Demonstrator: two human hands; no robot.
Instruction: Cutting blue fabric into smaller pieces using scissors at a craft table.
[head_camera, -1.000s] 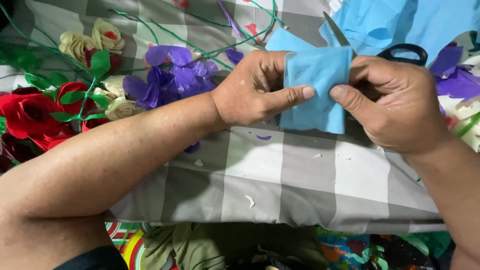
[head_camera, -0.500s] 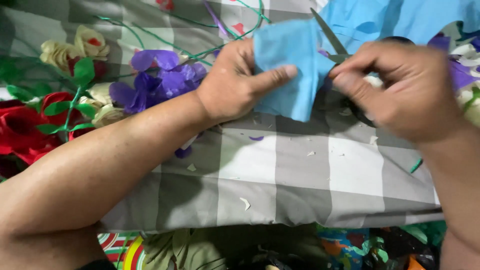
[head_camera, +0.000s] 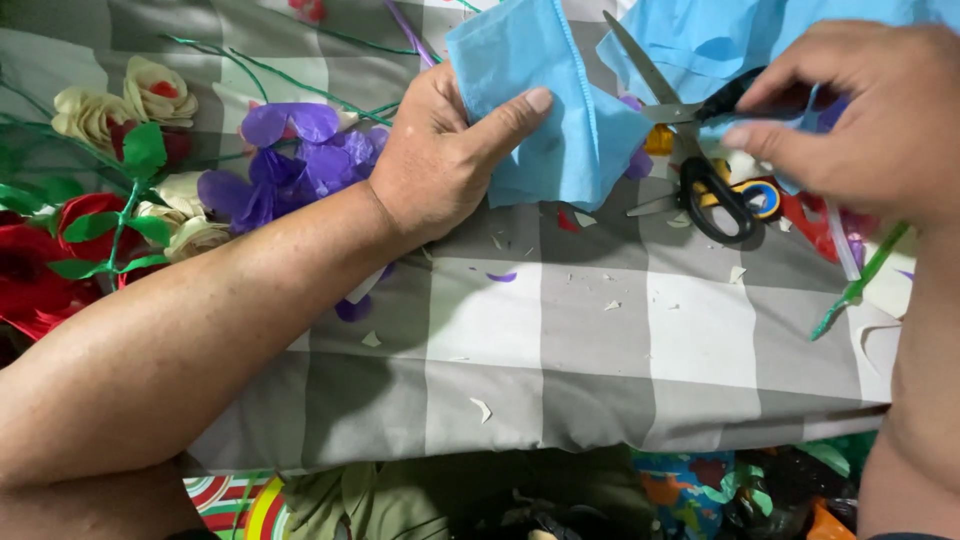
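I work over a grey-and-white checked cloth (head_camera: 600, 340), evenly lit, with a dim, colourful cluttered floor (head_camera: 700, 490) below its edge.

My right hand (head_camera: 865, 110) blurs at the knuckles and covers the upper handle of the scissors (head_camera: 690, 150). The top edge crops the blue folded paper (head_camera: 545, 110) that my left hand (head_camera: 445, 160) pinches; its fingers hide behind the sheet. Red flowers (head_camera: 40, 260) run off the left edge.

No labels, signs or screens in view. Possible packaging only: crumpled colourful wrappers (head_camera: 740, 485) at bottom edge, below checked cloth (head_camera: 600, 340); kind cannot be determined.
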